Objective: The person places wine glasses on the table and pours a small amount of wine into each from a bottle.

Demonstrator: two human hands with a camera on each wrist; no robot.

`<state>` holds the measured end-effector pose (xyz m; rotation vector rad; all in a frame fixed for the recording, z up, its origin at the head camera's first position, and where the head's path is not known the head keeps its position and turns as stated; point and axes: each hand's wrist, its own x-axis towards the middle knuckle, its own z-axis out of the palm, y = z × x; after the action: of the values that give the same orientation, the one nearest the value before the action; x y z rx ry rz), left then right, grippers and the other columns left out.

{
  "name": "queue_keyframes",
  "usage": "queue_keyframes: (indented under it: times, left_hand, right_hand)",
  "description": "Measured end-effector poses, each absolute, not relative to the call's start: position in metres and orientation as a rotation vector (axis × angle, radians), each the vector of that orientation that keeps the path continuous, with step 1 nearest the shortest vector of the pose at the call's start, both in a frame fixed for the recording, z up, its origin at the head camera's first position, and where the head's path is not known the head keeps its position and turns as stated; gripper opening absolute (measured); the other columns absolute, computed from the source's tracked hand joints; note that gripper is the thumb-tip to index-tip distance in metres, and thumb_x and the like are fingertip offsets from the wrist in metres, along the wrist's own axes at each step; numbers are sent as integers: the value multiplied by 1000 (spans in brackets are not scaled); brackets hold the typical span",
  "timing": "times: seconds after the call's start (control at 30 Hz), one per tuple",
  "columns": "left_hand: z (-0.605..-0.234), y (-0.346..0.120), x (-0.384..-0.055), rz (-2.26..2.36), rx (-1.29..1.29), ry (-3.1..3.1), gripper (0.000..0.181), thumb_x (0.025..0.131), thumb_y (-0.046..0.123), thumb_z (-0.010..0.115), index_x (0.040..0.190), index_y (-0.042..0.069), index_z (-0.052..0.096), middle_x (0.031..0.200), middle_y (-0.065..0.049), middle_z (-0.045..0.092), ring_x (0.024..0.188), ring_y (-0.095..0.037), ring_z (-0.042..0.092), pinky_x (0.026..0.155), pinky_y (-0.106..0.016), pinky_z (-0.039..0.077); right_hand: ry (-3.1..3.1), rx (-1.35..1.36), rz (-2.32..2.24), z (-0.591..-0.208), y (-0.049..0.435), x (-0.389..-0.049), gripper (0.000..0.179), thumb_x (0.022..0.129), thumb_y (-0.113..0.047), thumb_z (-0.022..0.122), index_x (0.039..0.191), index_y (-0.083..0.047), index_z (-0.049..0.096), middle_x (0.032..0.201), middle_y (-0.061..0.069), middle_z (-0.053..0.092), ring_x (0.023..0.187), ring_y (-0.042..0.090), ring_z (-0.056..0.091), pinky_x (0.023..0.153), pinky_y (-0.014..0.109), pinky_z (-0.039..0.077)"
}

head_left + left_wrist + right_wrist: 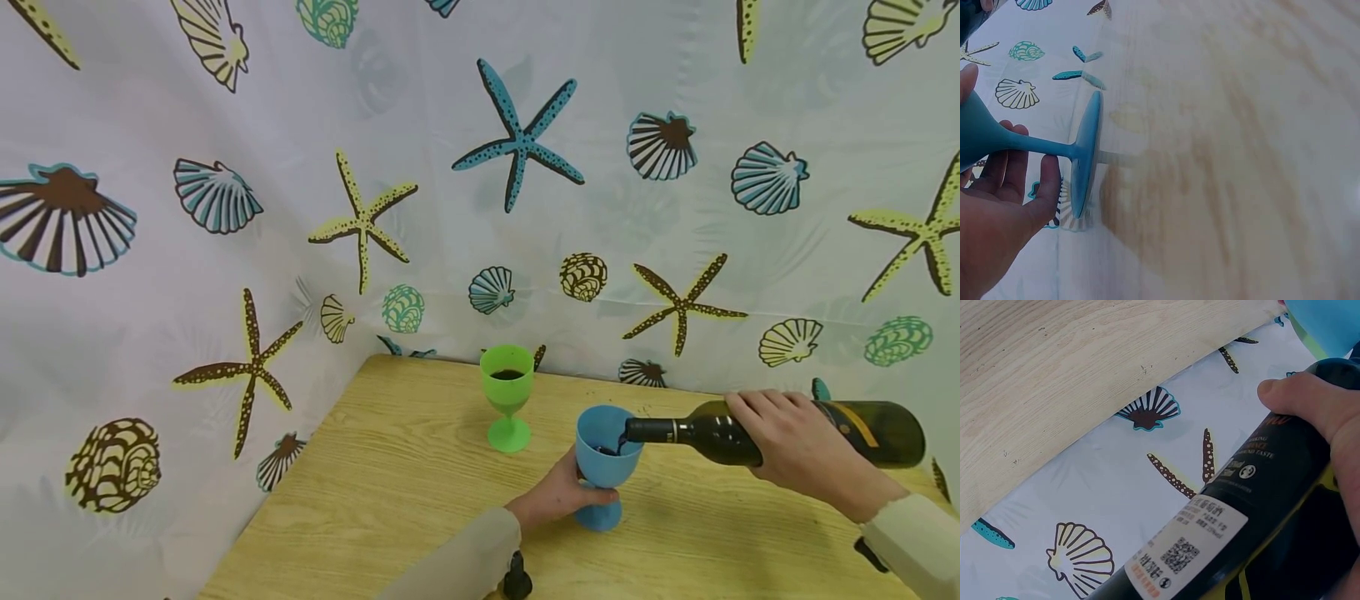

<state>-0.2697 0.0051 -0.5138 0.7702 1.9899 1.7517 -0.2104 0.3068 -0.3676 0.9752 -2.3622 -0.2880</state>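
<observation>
My left hand [558, 493] holds a blue goblet [611, 473] around the lower bowl and stem. In the left wrist view the goblet's round foot [1086, 156] stands at the tabletop, fingers behind the stem. My right hand [798, 446] grips a dark wine bottle [716, 433] around its body, tipped nearly level. The bottle's mouth is at the goblet's right rim, and dark liquid runs from it into the bowl, where some dark liquid shows. A white label with a printed code [1182, 550] is on the bottle in the right wrist view.
A green goblet [507, 392] with dark liquid stands behind and left of the blue one. The wooden table [360, 483] meets a white curtain [420, 217] printed with shells and starfish at its back and left edges. A small black object [517, 577] is by the left sleeve.
</observation>
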Motion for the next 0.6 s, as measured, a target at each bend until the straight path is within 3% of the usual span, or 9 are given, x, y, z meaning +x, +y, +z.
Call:
queue_keyframes:
  times: [0.6]
  left_hand:
    - [-514,4,-269,1751,769,1999,76,86,12,70,146,20,25,133,1,45,120,-18,47,98,-41,39]
  right_hand:
    - [-2377,970,-299,-369,308,-212,93,40,-29,94,115,2,51,101,20,59,84,36,60,66,53,49]
